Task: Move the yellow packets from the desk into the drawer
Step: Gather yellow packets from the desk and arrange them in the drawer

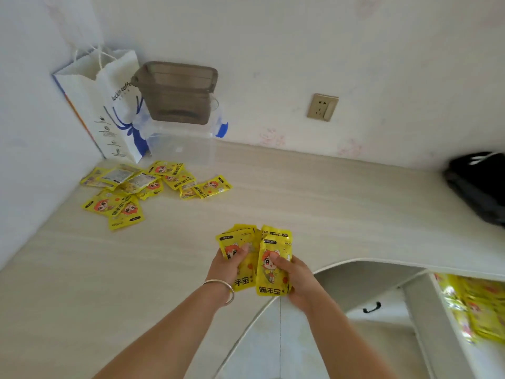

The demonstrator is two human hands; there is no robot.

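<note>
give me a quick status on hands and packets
Left hand and right hand both gripping yellow packets. More packets loose on desk. Drawer open at right, path clear.

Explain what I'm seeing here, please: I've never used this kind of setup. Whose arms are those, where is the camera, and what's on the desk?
There is no machine: a person works with bare hands. The one picture comes from a wide-angle camera on their head, looking forward and down. The left hand, with a bracelet on its wrist, and the right hand each grip yellow packets above the desk. More packets lie in a loose pile at the far left, near a paper bag and stacked plastic boxes. A black bag sits far right. The open drawer, lower right, already has packets in it.
</note>
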